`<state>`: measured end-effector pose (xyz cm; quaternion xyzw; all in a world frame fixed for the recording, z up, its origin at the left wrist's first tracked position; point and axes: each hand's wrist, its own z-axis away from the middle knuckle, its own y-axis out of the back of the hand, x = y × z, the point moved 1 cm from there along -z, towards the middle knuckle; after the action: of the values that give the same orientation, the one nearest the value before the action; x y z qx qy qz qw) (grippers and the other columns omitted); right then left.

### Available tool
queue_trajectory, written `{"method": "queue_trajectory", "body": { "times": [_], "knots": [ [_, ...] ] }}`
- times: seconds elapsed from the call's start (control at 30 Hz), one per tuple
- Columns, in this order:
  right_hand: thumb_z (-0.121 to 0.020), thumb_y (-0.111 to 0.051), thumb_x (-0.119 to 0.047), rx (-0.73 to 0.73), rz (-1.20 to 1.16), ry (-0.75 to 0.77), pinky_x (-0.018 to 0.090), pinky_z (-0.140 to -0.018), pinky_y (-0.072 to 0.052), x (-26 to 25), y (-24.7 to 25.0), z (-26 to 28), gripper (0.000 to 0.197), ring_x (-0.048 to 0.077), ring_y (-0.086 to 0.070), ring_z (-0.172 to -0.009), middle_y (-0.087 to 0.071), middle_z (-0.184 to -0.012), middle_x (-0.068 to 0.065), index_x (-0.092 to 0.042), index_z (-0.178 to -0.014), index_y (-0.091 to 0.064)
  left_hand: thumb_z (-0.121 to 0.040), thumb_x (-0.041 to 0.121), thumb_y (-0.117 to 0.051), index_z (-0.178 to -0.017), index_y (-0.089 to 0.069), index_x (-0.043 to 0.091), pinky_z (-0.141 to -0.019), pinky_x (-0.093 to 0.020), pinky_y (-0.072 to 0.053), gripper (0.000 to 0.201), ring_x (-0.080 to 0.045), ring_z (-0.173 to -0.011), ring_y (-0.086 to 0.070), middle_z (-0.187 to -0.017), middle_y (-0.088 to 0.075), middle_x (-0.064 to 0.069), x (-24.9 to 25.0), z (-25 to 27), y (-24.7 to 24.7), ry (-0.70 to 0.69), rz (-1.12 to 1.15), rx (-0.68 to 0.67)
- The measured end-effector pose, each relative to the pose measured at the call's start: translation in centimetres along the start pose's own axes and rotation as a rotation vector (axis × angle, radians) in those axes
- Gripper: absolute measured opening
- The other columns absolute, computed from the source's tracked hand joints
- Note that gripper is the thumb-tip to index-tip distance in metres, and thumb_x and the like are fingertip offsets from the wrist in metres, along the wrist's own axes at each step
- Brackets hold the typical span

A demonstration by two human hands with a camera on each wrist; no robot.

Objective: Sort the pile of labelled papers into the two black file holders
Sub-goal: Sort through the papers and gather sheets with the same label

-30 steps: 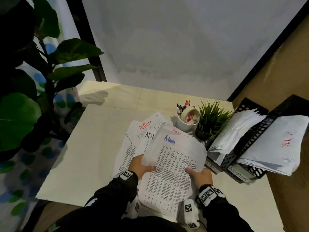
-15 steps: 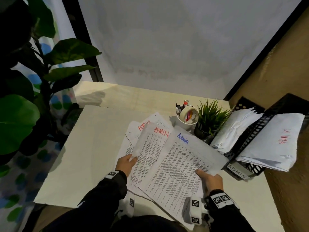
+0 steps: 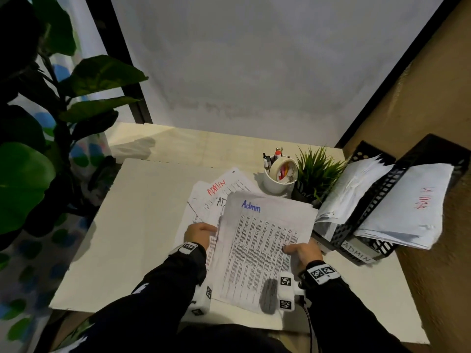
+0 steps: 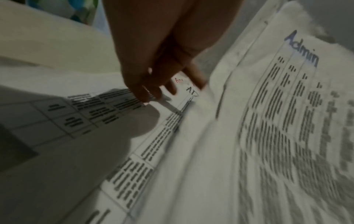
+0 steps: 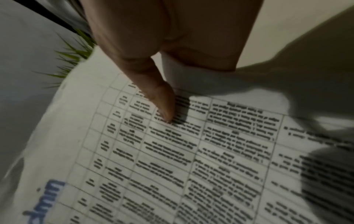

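Note:
A printed sheet headed "Admin" in blue point(image 3: 260, 245) is held above the desk by both hands, with at least one more sheet under it. My left hand point(image 3: 204, 231) pinches the left edge point(image 4: 199, 89). My right hand point(image 3: 298, 250) grips the right edge, thumb point(image 5: 162, 106) pressed on the print and fingers hidden below. Loose papers point(image 3: 216, 187) lie beneath, one marked "ADMIN" in red. Two black file holders stand at the right: the near holder point(image 3: 356, 253) carries an "ADMIN" tag, and the far holder point(image 3: 433, 154) contains papers with red writing point(image 3: 420, 200).
A white cup point(image 3: 275, 186) with markers and a tape roll stands behind the pile, beside a small potted plant point(image 3: 316, 171). A large leafy plant point(image 3: 38, 149) fills the left. The pale desk point(image 3: 142, 225) ends at a brown wall on the right.
Half a second ago the hands held two sheets fanned apart, the red ADMIN one showing at the left. Now the sheets are together again, the blue Admin one on top, and the right hand has moved left.

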<state>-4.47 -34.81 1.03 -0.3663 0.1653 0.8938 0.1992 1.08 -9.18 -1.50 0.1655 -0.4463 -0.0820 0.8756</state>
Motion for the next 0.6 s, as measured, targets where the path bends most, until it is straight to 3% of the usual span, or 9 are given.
{"method": "queue_trajectory", "body": {
  "times": [0.07, 0.13, 0.2, 0.3, 0.4, 0.47, 0.53, 0.6],
  "knots": [
    [-0.067, -0.061, 0.02, 0.027, 0.112, -0.015, 0.03, -0.065, -0.044, 0.1, 0.5, 0.0, 0.021, 0.025, -0.055, -0.07, -0.061, -0.074, 0.009, 0.002, -0.057, -0.059, -0.084, -0.008, -0.044, -0.102, -0.069, -0.002, -0.103, -0.037, -0.044, 0.032, -0.035, -0.114, -0.058, -0.119, -0.065, -0.019, 0.2, -0.4, 0.3, 0.043, -0.106, 0.052],
    [-0.065, -0.061, 0.017, 0.035, 0.149, -0.007, 0.027, -0.056, -0.04, 0.3, 0.5, 0.0, 0.027, 0.025, -0.052, -0.063, -0.059, -0.061, 0.006, -0.002, -0.047, -0.057, -0.087, 0.0, -0.048, -0.116, -0.062, 0.001, -0.103, -0.034, -0.043, 0.032, -0.034, -0.119, -0.054, -0.127, -0.06, -0.017, 0.5, -0.6, 0.3, 0.066, -0.222, 0.047],
    [-0.061, -0.064, 0.011, 0.023, 0.215, -0.013, 0.026, -0.058, -0.042, 0.9, 0.5, 0.3, 0.028, 0.026, -0.052, -0.061, -0.058, -0.05, 0.005, -0.005, -0.038, -0.057, -0.086, 0.01, -0.056, -0.122, -0.056, 0.004, -0.099, -0.034, -0.043, 0.037, -0.033, -0.119, -0.054, -0.128, -0.058, -0.015, 0.7, -0.7, -0.1, 0.075, -0.291, 0.025],
    [-0.067, -0.058, 0.021, 0.01, 0.241, -0.029, 0.025, -0.057, -0.046, 1.6, 0.9, 0.3, 0.034, 0.024, -0.053, -0.07, -0.061, -0.068, 0.008, -0.004, -0.044, -0.058, -0.08, 0.02, -0.068, -0.118, -0.054, 0.007, -0.096, -0.031, -0.045, 0.043, -0.029, -0.112, -0.057, -0.118, -0.058, -0.009, 0.7, -0.9, -0.5, 0.082, -0.275, -0.034],
    [-0.066, -0.056, 0.026, -0.005, 0.214, -0.048, 0.018, -0.05, -0.046, 1.7, 0.9, 0.6, 0.024, 0.023, -0.053, -0.078, -0.061, -0.074, 0.007, 0.004, -0.064, -0.066, -0.082, 0.016, -0.063, -0.085, -0.058, 0.014, -0.071, -0.028, -0.037, 0.006, -0.023, -0.081, -0.051, -0.084, -0.052, -0.008, 0.5, -1.0, -0.3, -0.045, -0.31, -0.078],
    [-0.067, -0.057, 0.024, 0.02, 0.194, -0.045, 0.02, -0.046, -0.044, 1.6, 1.1, 0.7, 0.023, 0.022, -0.052, -0.072, -0.06, -0.072, 0.007, 0.004, -0.073, -0.065, -0.085, 0.015, -0.054, -0.074, -0.055, 0.011, -0.065, -0.028, -0.031, 0.012, -0.021, -0.069, -0.044, -0.071, -0.049, -0.009, -0.1, -0.9, -0.1, -0.12, -0.229, -0.068],
    [-0.066, -0.059, 0.021, 0.05, 0.143, -0.023, 0.018, -0.039, -0.042, 1.3, 1.4, 0.6, 0.02, 0.023, -0.049, -0.065, -0.058, -0.057, 0.004, 0.001, -0.065, -0.06, -0.089, 0.015, -0.051, -0.085, -0.063, 0.008, -0.071, -0.03, -0.039, 0.014, -0.024, -0.077, -0.053, -0.081, -0.059, -0.009, -0.4, -0.3, 0.4, -0.166, -0.079, -0.05],
    [-0.065, -0.063, 0.018, 0.075, 0.104, -0.006, 0.015, -0.035, -0.04, 1.3, 1.4, 0.2, 0.016, 0.023, -0.048, -0.061, -0.058, -0.055, 0.002, 0.002, -0.068, -0.061, -0.092, 0.009, -0.049, -0.1, -0.066, 0.008, -0.088, -0.034, -0.043, 0.018, -0.023, -0.094, -0.056, -0.098, -0.061, -0.005, -0.5, 0.3, 0.8, -0.115, 0.027, -0.102]
  ]
}}
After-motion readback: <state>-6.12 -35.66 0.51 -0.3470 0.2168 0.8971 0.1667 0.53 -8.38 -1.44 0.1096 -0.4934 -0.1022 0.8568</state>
